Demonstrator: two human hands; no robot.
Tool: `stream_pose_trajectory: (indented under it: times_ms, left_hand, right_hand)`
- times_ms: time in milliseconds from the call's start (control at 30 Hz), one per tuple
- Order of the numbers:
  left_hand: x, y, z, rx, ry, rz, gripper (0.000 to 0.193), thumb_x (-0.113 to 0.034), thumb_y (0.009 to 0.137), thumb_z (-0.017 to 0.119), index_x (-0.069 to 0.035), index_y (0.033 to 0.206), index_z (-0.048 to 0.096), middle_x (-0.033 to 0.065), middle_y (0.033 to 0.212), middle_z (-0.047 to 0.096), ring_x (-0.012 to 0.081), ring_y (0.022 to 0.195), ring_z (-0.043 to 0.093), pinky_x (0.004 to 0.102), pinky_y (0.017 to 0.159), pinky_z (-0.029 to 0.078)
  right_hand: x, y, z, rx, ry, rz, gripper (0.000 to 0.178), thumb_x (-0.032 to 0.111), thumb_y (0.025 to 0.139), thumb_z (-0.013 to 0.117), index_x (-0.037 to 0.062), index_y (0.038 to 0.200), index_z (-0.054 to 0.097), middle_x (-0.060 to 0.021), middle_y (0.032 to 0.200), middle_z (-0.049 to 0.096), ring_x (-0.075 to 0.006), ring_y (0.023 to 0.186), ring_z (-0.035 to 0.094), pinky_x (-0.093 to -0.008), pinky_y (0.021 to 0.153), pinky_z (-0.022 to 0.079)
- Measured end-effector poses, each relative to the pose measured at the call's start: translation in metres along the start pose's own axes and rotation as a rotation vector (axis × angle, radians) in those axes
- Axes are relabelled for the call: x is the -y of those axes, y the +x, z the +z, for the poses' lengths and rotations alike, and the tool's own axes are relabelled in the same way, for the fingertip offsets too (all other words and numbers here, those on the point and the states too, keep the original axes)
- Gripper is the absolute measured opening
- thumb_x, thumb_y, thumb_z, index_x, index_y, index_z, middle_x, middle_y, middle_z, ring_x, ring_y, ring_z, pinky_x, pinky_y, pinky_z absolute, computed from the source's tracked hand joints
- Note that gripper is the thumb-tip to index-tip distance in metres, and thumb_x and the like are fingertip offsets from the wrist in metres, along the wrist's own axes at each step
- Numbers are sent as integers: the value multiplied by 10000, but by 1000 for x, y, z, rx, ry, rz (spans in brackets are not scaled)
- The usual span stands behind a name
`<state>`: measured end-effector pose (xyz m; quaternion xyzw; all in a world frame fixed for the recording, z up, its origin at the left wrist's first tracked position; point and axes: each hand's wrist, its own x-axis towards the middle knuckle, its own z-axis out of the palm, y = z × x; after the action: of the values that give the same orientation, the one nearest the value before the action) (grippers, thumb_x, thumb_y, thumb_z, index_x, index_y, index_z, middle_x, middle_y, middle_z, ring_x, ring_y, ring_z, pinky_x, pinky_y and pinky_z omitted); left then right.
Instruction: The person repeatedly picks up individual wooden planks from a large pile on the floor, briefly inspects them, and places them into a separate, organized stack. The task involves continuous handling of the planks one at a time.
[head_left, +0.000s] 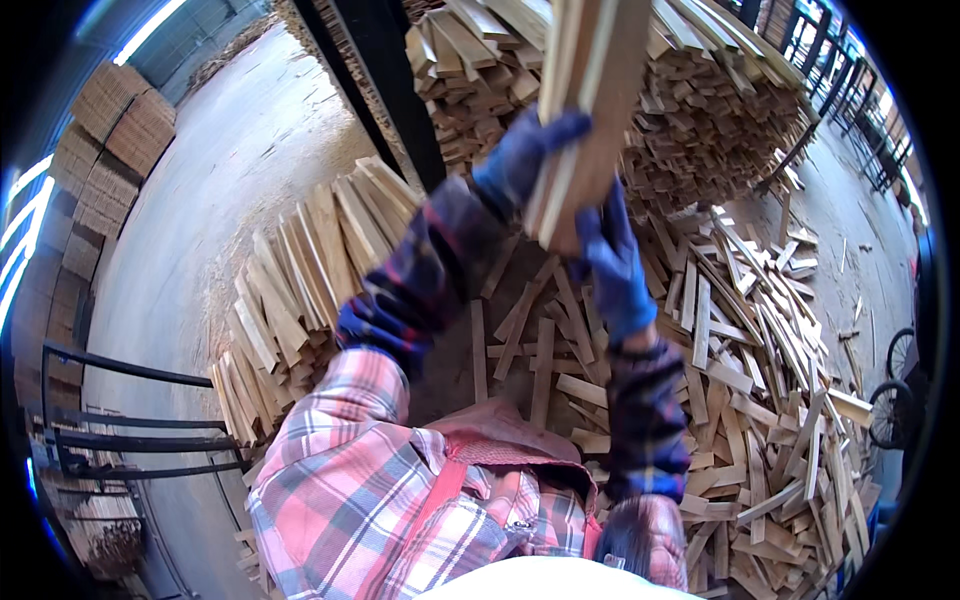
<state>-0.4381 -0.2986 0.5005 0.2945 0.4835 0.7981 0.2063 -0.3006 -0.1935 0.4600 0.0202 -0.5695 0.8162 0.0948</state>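
A bundle of long wooden slats (596, 110) stands steeply tilted in front of me, its upper end running out of the top of the picture. My left hand (525, 155), in a blue glove, grips it from the left side, thumb across the front. Lower down, my blue-gloved right hand (615, 265) is against its right side near the bottom end, its fingers partly hidden behind the wood. Loose slats (545, 360) lie crisscrossed on the floor below my hands. Behind the bundle rises a big stack of slats (710, 130) with their ends facing me.
On my left, a row of slats (300, 270) leans together. Scattered slats (760, 400) heap up on my right. A black metal post (385, 90) stands beyond my left arm, and a dark metal rack (140, 440) at the left. Wood stacks (110, 125) line the far left; a wheel (890, 413) shows at the right.
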Motion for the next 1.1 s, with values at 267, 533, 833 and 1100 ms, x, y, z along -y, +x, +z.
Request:
stream_pose_trajectory:
  times_ms: [267,533,833,1100]
  left_hand:
    - [-102,65,-201,-396,269,99,550,-535,827,622,-29,1041,623,94,827,657,213,661,650,326,608,557]
    - [272,-165,-151,-658,86,-957,183,-305,908,554,-127,911,596,61,678,592,218,598,581,352,506,450]
    - [421,-253,-23,-33,236,-1645,307,-354,911,537,-107,1086,588,103,904,659,206,738,637,342,627,505]
    - [601,-389,-27,5,-21,-1865,236,-302,910,533,-102,1023,584,40,818,651,159,609,582,301,549,468]
  right_hand:
    - [27,159,103,383,-138,161,424,358,910,561,160,1277,485,-41,881,593,-108,635,538,-259,511,436]
    - [-167,-106,-110,302,-322,925,328,288,924,522,47,1140,570,-98,961,632,-181,855,589,-325,749,486]
    - [-319,-513,-298,-1028,-115,1287,186,245,895,484,78,890,563,-63,682,557,-172,475,490,-307,394,372]
    - [-454,-608,-391,-866,-285,1525,311,333,834,620,30,899,644,-150,737,642,-281,646,623,-394,562,491]
